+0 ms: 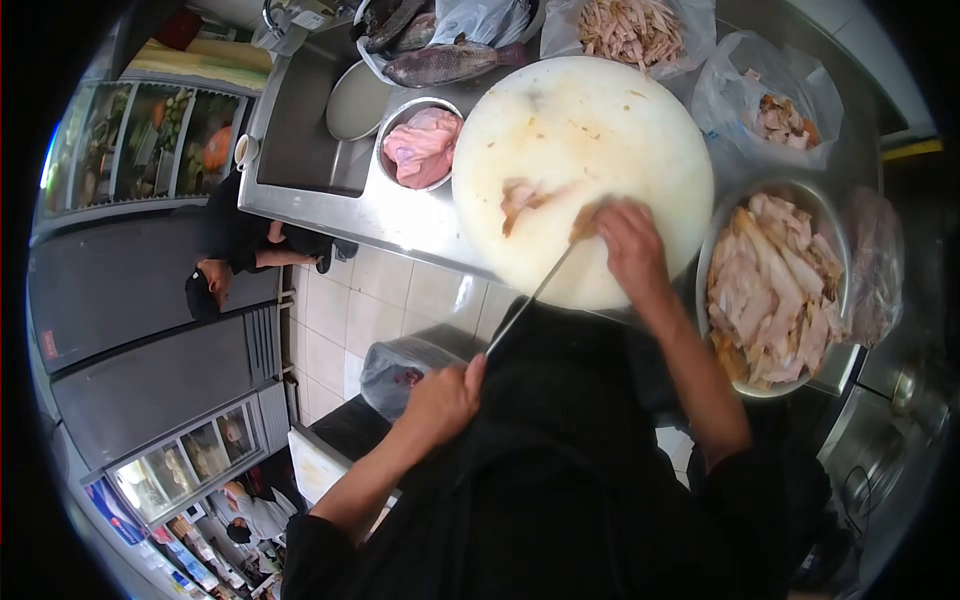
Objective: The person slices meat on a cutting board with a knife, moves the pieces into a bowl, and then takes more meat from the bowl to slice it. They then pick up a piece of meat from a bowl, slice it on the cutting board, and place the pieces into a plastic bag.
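My left hand (441, 403) is closed around the handle of a knife (530, 300). Its long, thin blade, seen nearly edge-on, slants up to the round white cutting board (560, 120). At the tip lies a brown piece of meat (583, 222), which the curled fingers of my right hand (630, 240) hold against the board. The fingertips are partly blurred. Left of it on the board rests another pale-brown meat piece (520, 203), with a few small scraps around. To the right, a metal bowl (848, 290) is heaped with meat pieces (775, 285).
Beyond the board are bags of meat strips (625, 35) and chopped meat (780, 122). Dark fish (450, 65), a bowl of raw pink meat (425, 145) and a sink (305, 150) lie left. A plastic bag (385, 370) hangs below; a person (230, 265) is at far left.
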`<state>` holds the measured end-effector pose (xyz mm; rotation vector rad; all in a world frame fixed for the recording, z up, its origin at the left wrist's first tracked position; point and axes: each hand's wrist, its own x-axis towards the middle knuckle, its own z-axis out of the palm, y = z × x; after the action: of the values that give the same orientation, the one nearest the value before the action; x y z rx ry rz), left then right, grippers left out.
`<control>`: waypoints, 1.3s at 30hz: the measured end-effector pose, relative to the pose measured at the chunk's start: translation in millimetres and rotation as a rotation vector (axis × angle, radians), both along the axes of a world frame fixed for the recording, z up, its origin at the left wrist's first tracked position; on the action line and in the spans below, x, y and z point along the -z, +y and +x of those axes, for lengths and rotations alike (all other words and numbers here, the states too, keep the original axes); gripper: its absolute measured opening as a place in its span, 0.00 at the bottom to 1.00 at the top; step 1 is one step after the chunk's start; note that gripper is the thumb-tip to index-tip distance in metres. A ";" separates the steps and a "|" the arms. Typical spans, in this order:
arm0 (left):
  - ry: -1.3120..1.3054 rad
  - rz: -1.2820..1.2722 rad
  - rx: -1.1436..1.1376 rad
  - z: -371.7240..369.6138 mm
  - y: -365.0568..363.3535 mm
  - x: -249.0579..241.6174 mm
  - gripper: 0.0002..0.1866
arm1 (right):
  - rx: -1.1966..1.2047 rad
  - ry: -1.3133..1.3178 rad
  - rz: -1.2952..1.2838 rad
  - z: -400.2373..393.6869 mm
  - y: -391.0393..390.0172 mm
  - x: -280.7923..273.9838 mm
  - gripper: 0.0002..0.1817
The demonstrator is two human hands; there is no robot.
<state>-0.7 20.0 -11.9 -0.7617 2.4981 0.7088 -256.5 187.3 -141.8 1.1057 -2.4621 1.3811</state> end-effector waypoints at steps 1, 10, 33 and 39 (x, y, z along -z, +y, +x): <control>0.037 0.014 0.023 -7.0 1.6 6.6 0.31 | -0.011 -0.002 0.000 -1.1 0.1 1.2 0.10; 0.079 0.060 -0.229 -14.7 3.8 -3.4 0.32 | 0.034 0.029 -0.002 -2.7 6.0 -2.0 0.08; 0.032 0.103 -0.086 -24.3 5.6 17.6 0.29 | 0.055 0.004 -0.026 -7.2 6.7 1.3 0.08; 0.070 0.086 -0.187 -22.7 7.8 -7.2 0.30 | 0.096 0.010 0.001 -8.9 11.8 -4.2 0.08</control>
<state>-23.5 27.8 -4.7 -0.9634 2.4608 0.9165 -265.4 199.1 -137.6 0.9776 -2.4740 1.3444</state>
